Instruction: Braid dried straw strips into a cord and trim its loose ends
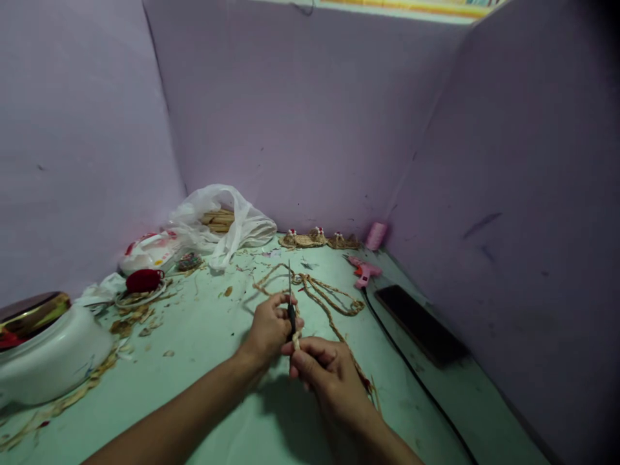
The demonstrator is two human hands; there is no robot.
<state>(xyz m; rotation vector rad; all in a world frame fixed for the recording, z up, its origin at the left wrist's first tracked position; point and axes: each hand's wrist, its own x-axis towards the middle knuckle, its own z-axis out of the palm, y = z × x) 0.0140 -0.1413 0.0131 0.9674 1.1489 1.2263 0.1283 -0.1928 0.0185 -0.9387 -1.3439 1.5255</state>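
Observation:
My left hand is closed around a black-handled pointed blade. Its thin metal tip points up and away from me; whether it is scissors or a single blade I cannot tell. The thumb and fingers of my right hand pinch a pale braided straw cord just below the blade's handle. The two hands are close together above the table. Beyond them, a long loop of the braided cord lies on the table, and one length runs down behind my right hand.
A pink glue gun with a black cable, a dark phone and a pink thread spool lie right. Small straw pieces line the back wall. Left are a plastic bag, a red pincushion-like object, a white pot and straw scraps.

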